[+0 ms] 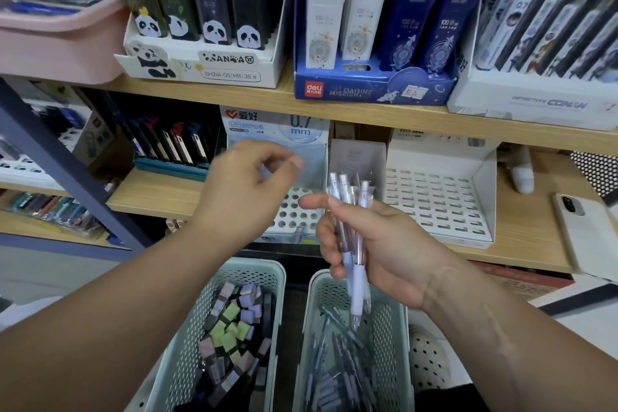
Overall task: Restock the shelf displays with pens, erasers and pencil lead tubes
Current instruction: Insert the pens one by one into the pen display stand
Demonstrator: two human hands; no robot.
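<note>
Where the shelf above and left of the holed pen display (pixel 294 214) carries stock, a panda lead-tube box (pixel 200 67) stands with four rows of tubes. Below and left of the display, a pale green basket (pixel 264 266) holds a jumble of erasers (pixel 230 328) in lilac, green and pink. The left hand (pixel 244 191) hangs in front of the display's left half, fingers curled, thumb and forefinger tips close together; motion blur hides whether they pinch anything. Just right of the display's front edge, the right hand (pixel 384 251) grips a bundle of clear pens (pixel 358 278) with lilac grips, push-buttons up, tips pointing down. Below and right of the display, under those tips, a second basket (pixel 394 344) contains more loose pens (pixel 334 378). Right of the display sits a white slotted tray (pixel 438 204), and farther right a phone (pixel 582 231) lies flat on the shelf.
</note>
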